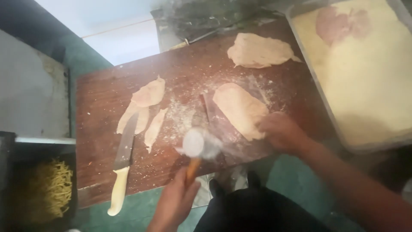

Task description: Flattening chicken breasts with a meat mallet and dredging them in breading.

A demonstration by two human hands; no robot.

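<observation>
1. Meat cutlet (241, 109), pale and flattened into a long oval, is lying on the wooden cutting board (103, 154), right of its middle, amid scattered crumbs or flour.
2. I am seeing my right hand (281, 131) pressing on the near end of that cutlet, fingers curled narrow and touching the meat.
3. My left hand (176, 202) is wrapping its fingers tight around the wooden handle of a meat mallet (199, 144); the metal head is blurring just above the board, left of the cutlet.
4. I am noting the cutlet's surface looking smooth and beige-pink, its edges uneven.
5. Another flattened piece (259, 50) is lying at the far side of the board, well apart from my hands.
6. Thin meat strips (146, 107) are lying on the left part of the board, and a knife (122, 167) with a cream handle is resting just beside them, its blade touching one.
7. To the right, a large clear tray (309, 64) is holding pale breadcrumbs, with a pinkish piece pressed into them at the far end.
8. At lower left, a dark container (8, 172) is holding yellow shreds; I cannot tell what they are.
</observation>
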